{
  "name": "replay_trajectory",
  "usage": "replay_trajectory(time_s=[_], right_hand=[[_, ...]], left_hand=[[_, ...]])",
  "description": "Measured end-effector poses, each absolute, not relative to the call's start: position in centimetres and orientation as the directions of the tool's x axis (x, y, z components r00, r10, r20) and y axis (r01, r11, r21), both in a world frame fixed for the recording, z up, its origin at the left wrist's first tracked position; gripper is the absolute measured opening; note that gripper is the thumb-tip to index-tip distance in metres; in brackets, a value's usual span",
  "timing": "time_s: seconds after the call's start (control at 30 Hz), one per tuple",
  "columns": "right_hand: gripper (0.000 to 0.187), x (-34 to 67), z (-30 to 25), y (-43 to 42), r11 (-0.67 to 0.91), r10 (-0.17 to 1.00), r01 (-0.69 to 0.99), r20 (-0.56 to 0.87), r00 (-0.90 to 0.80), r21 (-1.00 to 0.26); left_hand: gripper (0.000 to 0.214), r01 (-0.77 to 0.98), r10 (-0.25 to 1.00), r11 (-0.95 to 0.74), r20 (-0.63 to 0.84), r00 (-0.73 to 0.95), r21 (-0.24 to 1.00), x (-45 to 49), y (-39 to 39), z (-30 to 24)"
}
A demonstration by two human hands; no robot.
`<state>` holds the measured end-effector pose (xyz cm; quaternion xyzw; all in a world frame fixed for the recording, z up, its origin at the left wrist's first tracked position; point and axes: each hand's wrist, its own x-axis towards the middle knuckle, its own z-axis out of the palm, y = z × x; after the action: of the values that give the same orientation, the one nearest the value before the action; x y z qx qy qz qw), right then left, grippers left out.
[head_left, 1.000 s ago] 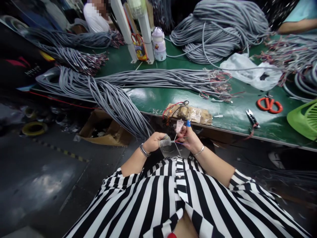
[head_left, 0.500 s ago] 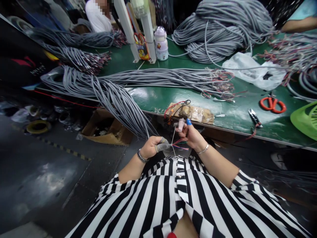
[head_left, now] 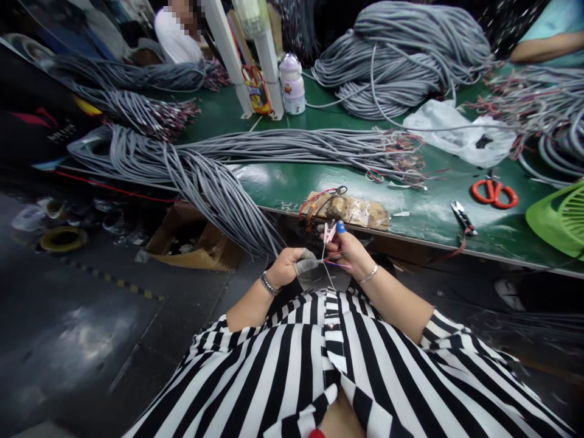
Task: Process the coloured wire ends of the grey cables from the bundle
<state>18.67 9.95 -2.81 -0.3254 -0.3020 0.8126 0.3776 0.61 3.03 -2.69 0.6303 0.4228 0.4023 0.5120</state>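
Observation:
My left hand (head_left: 292, 266), with grey coverings on its fingers, is closed round a grey cable (head_left: 314, 264) near its end. Thin red and blue wires (head_left: 335, 261) fan out of that end towards my right palm. A white thread (head_left: 329, 277) crosses the cable end and runs up to the fingertips of my right hand (head_left: 349, 249), which is pinched. Its thumb wears a blue finger cover (head_left: 340, 226). A pale pink piece (head_left: 329, 232) shows at these fingertips; whether it is a clip or a finger covering, I cannot tell.
Grey cable bundles (head_left: 228, 194) hang over the green table's edge. A wooden block (head_left: 351, 210), nippers (head_left: 464, 218), orange-handled scissors (head_left: 495, 193), a green basket (head_left: 559, 219) and a plastic bag (head_left: 460, 131) lie on it. A cardboard box (head_left: 191, 243) stands below. Other people sit opposite.
My left hand has shifted slightly right with the cable. The white thread now slants across the cable end, and the pale pink piece has turned more upright. The whole view has shifted slightly.

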Motion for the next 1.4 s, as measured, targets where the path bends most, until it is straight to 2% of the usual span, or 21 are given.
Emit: replay_trajectory(time_s=[0.13,0.3,0.57,0.73,0.83,0.9,1.0,1.1,1.2,1.3,1.37,1.4], right_hand=[[0.049,18.4,-2.8,10.3,-0.538,0.828,-0.498,-0.314,-0.465,-0.680],[0.046,18.4,-2.7,10.3,-0.538,0.829,-0.504,-0.319,-0.459,-0.676],[0.056,18.0,-2.7,9.7,-0.586,0.800,-0.494,-0.363,-0.478,-0.642],[0.055,18.5,-3.6,9.4,-0.618,0.779,-0.496,-0.389,-0.492,-0.610],[0.053,19.0,-4.2,9.4,-0.622,0.773,-0.480,-0.386,-0.504,-0.618],[0.054,19.4,-4.5,9.3,-0.598,0.785,-0.456,-0.369,-0.497,-0.659],[0.054,20.1,-4.9,9.0,-0.498,0.843,-0.402,-0.322,-0.430,-0.768],[0.048,21.4,-4.6,8.6,-0.342,0.915,-0.329,-0.232,-0.330,-0.880],[0.038,23.4,-3.4,8.7,-0.097,0.969,-0.203,-0.046,-0.241,-0.974],[0.031,25.9,-1.7,10.1,0.193,0.975,-0.044,0.196,-0.099,-0.980],[0.029,27.5,-0.9,11.7,0.284,0.959,0.019,0.284,0.011,-0.959],[0.029,28.2,-0.6,12.6,0.284,0.957,0.017,0.284,0.052,-0.959]], left_hand=[[0.041,0.123,0.940,-0.111,0.064,0.335,0.986,0.7,3.0,-2.9],[0.042,0.136,0.937,-0.108,0.055,0.346,0.985,0.8,2.8,-3.0],[0.043,0.128,0.931,-0.125,0.072,0.357,0.984,0.3,2.5,-3.0],[0.042,0.164,0.903,-0.139,0.057,0.426,0.977,-0.2,1.2,-2.5],[0.038,0.269,0.886,-0.196,0.053,0.462,0.943,-0.6,0.5,-3.3],[0.030,0.453,0.906,-0.215,0.004,0.423,0.865,-0.9,0.3,-4.4],[0.015,0.726,0.955,-0.157,-0.084,0.284,0.670,-1.2,0.6,-6.4],[0.015,0.790,0.963,-0.141,-0.102,0.249,0.596,-1.5,1.4,-7.5],[0.021,0.716,0.958,-0.203,-0.017,0.288,0.668,-2.1,2.5,-6.6],[0.025,0.576,0.962,-0.237,0.109,0.249,0.782,-2.6,4.4,-4.0],[0.029,0.498,0.967,-0.249,0.185,0.175,0.831,-2.8,6.4,-1.9],[0.031,0.481,0.964,-0.266,0.226,0.139,0.835,-2.9,7.7,-0.9]])
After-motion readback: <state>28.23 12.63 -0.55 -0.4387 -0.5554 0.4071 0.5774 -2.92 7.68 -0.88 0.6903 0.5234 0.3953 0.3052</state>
